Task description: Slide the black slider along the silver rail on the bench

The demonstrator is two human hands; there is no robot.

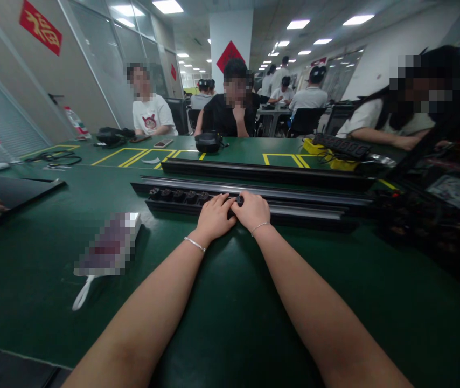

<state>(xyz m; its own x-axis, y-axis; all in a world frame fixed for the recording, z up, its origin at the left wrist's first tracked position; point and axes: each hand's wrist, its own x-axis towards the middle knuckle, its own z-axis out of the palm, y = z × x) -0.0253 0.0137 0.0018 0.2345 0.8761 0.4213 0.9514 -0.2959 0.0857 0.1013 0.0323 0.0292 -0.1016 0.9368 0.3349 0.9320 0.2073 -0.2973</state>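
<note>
Long black socket strip (181, 198) with a row of round black outlets lies across the middle of the frame on the dark green tabletop (230, 302); left hand (215, 217) and right hand (252, 210), side by side, press curled fingers onto it, neither grip visibly clenched around it. Behind lie two more black rails (266, 173).

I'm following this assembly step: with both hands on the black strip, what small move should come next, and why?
Probably press down on the socket module under both hands: the left hand and right hand meet there at the end of the seated row in the nearest black strip.
</note>
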